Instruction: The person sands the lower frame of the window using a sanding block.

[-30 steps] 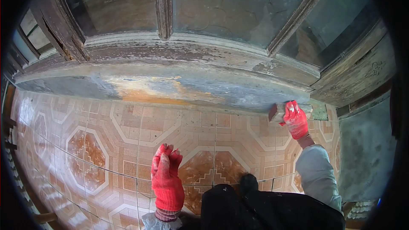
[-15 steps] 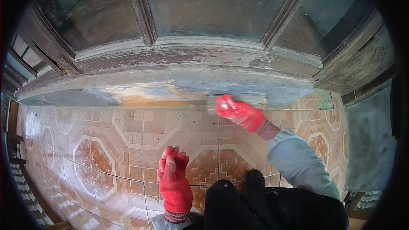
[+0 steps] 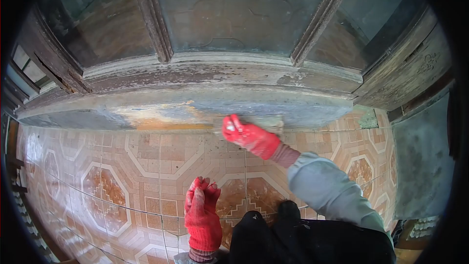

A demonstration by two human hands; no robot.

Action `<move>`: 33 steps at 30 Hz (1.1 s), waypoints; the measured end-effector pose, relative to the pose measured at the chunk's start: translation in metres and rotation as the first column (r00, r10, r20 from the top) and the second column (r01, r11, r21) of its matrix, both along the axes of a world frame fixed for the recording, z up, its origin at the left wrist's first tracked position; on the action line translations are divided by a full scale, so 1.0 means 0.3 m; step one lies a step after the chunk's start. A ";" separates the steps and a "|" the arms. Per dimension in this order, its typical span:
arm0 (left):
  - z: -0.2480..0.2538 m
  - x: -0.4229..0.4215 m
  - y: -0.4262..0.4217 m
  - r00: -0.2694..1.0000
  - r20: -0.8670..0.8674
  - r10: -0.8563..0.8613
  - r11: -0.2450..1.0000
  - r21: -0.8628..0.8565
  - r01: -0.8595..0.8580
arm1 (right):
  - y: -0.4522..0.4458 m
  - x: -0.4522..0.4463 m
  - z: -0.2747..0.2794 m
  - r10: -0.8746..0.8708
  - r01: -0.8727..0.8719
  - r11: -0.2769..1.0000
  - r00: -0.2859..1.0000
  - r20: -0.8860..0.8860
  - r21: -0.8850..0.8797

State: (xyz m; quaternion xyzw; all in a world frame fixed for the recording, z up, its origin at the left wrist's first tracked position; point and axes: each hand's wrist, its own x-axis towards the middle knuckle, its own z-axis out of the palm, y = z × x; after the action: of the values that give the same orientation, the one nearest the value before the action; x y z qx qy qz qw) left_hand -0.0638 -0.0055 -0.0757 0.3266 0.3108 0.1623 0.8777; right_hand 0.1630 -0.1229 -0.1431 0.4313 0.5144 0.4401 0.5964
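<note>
My right hand (image 3: 251, 137), in a red knit glove with whitish smears, is closed on a pale flat board (image 3: 274, 123). The board lies against the low step face (image 3: 161, 110), which is grey with a yellowish worn patch. Most of the board's near side is covered by the glove, so its exact kind is unclear. Lower down, my left hand (image 3: 202, 215), also red-gloved, hovers above the floor tiles with its fingers curled together; I see nothing in it.
Weathered wooden door frames (image 3: 224, 74) with glass panels rise above the step. Patterned brown tiles (image 3: 129, 161) cover the floor. A grey wall block (image 3: 421, 156) stands at the right. My dark-clad legs (image 3: 312, 239) are at the bottom, with a shoe tip visible.
My right hand and the board have slid left along the step face. My left hand keeps its curled pose; the view has shifted slightly.
</note>
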 end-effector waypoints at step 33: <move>0.027 -0.012 0.016 0.999 0.024 -0.024 0.995 0.100 0.021 | -0.690 -0.038 0.061 0.336 0.578 -0.006 0.770 -0.543 0.816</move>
State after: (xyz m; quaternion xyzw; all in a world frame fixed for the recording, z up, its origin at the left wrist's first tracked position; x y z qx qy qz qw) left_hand -0.0675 -0.0007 -0.0676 0.3714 0.2877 0.1716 0.8660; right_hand 0.1516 -0.3300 -0.1246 0.8817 0.1650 0.4386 -0.0547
